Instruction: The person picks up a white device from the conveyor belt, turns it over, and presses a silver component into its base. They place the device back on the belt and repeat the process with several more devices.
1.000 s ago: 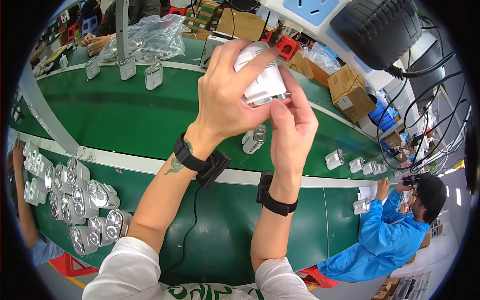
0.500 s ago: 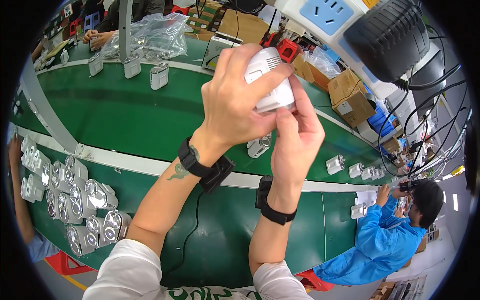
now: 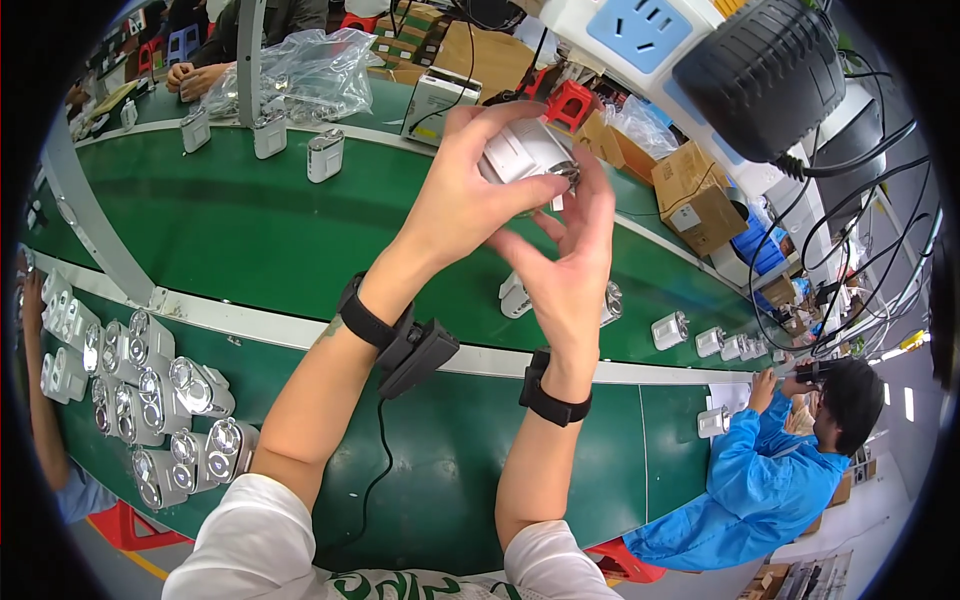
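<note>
My left hand (image 3: 455,195) grips a white plastic device (image 3: 528,150) with rounded sides and a shiny end, its thumb along the lower side and fingers over the far side. My right hand (image 3: 563,260) is just below and right of the device, thumb and fingers apart, fingertips near its shiny end; whether they touch it is hard to see. Beneath my hands, on the green conveyor belt (image 3: 300,240), stand a white device (image 3: 515,297) and another one (image 3: 610,303), partly hidden by my right hand.
Several similar devices (image 3: 155,395) crowd the green table at left; others stand along the belt. Overhead at right hang a power strip (image 3: 640,35) and black adapter (image 3: 765,80) with cables. A person in blue (image 3: 770,470) works at right. Cardboard boxes (image 3: 695,195) lie beyond the belt.
The device has turned in my left hand, its shiny end now showing on the right. My right hand has let go of it and moved slightly down and left, its fingers spreading.
</note>
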`<state>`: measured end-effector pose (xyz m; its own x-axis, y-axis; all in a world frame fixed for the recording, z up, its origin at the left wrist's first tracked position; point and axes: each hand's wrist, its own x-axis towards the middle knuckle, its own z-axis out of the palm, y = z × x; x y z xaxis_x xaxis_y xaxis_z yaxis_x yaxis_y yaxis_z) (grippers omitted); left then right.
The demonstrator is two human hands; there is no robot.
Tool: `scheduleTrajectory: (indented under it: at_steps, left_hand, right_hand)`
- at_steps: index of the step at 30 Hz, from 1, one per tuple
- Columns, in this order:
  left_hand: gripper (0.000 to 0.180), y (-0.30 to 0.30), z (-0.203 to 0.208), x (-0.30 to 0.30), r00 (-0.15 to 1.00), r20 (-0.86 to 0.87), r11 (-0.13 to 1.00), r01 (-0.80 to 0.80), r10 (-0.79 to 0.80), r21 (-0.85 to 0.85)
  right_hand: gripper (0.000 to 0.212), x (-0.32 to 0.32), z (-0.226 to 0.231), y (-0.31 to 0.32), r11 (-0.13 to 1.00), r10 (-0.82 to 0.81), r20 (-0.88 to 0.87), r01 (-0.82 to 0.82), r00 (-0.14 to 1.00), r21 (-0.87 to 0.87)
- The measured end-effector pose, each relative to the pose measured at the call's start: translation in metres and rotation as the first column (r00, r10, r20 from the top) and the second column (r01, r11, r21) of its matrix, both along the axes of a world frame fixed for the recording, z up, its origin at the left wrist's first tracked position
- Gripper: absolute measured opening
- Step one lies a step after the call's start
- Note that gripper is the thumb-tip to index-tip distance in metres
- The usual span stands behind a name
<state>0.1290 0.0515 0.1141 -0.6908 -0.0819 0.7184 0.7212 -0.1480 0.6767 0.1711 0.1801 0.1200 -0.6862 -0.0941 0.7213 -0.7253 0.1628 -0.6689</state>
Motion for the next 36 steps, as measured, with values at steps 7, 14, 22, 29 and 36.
scheduleTrajectory:
  at_steps: [7,14,22,29,36]
  left_hand:
    - [0.065,-0.010,-0.005,-0.010,0.883,0.173,0.898,0.417,-0.437,0.142]
    - [0.082,-0.014,-0.040,-0.047,0.853,0.375,0.890,0.437,-0.364,-0.129]
    - [0.093,-0.121,-0.146,-0.151,0.147,-0.096,0.090,-0.890,0.984,-0.446]
    - [0.068,-0.143,-0.165,-0.167,0.542,0.358,0.649,-0.600,0.760,-0.468]
    - [0.051,-0.078,-0.111,-0.114,0.874,0.177,0.882,-0.409,0.452,-0.233]
  right_hand:
    - [0.082,-0.004,-0.007,0.004,0.978,-0.191,0.026,0.188,0.981,0.088]
    - [0.065,-0.013,-0.013,0.010,0.919,-0.350,0.169,0.303,0.921,0.254]
    - [0.067,-0.046,-0.075,0.002,0.625,-0.492,0.265,0.125,0.829,0.771]
    - [0.085,-0.049,-0.076,0.002,0.587,-0.555,0.388,0.016,0.736,0.809]
    - [0.089,-0.052,-0.070,-0.006,0.836,-0.381,0.026,0.332,0.924,0.436]
